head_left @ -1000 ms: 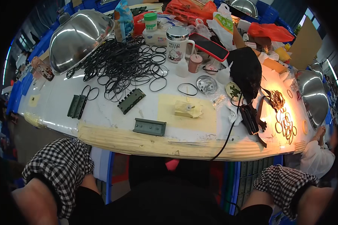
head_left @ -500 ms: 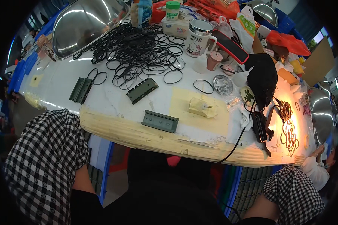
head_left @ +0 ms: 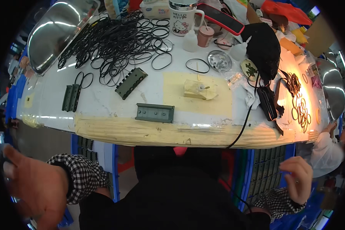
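My left hand [head_left: 40, 188] is off the table at the lower left, palm showing, fingers spread and empty. At the lower right my right hand [head_left: 298, 179] hangs beside the table with fingers loosely curved, apart from the thumb, and nothing visible in it. Both arms wear black-and-white checked sleeves. A dark green channel-shaped part [head_left: 155, 113] lies near the table's front edge. Behind it a green part with knobbed edges [head_left: 131, 83] lies at an angle, and another green grooved part [head_left: 71, 98] sits at left, touching black rubber rings [head_left: 87, 81].
A heap of black rubber rings [head_left: 115, 42] spreads across the back left. A tape-wrapped block with a peg [head_left: 200, 90] stands mid-table. Behind are a white lidded mug [head_left: 181, 21] and round clear dish [head_left: 219, 61]. A black cable [head_left: 244, 132] hangs over the front edge. Blue crates [head_left: 265, 168] hold green parts below.
Both hands have come into view, left at the lower left and right at the lower right, where only sleeved arms showed before. The view has shifted; the parts on the table lie as before.
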Motion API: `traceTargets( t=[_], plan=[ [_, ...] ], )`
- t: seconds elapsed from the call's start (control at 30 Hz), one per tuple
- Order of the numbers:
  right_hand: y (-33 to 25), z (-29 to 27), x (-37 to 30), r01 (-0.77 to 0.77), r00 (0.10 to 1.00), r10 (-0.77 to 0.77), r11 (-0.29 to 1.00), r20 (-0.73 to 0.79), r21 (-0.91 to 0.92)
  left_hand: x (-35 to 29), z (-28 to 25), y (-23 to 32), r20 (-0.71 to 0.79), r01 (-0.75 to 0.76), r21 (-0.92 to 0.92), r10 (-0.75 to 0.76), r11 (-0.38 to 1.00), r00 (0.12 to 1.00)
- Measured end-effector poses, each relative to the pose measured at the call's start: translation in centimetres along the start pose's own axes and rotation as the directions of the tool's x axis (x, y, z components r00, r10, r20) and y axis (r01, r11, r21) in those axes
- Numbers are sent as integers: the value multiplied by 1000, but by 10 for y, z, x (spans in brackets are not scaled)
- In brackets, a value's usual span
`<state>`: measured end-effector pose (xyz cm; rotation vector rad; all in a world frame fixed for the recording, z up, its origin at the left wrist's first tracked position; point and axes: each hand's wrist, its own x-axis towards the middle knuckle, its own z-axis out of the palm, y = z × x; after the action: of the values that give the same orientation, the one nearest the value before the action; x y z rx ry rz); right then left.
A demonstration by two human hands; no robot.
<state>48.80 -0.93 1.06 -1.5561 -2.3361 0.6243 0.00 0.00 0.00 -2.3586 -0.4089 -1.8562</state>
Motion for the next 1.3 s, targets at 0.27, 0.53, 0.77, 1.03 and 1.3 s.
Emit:
traceTargets(
  t=[0.27,0.53,0.77,1.03,1.3],
  plan=[
    [65,199,-89,-288,715,-51,887,697,360,-65,17,-13,65,414,108,-422,904,904],
    [124,204,-169,-795,590,644,360,486,488,-49,81,-5,128,336,-25,-330,942,935],
    [57,212,-164,-530,768,-79,479,635,700,-52,97,7,137,446,-34,-438,895,889],
    [26,169,-86,825,548,225,17,-806,565,-46,111,17,97,470,-147,-461,870,882],
    [24,39,-107,679,-436,107,-613,-893,-405,-55,89,16,108,538,-136,-528,832,843]
  ],
)
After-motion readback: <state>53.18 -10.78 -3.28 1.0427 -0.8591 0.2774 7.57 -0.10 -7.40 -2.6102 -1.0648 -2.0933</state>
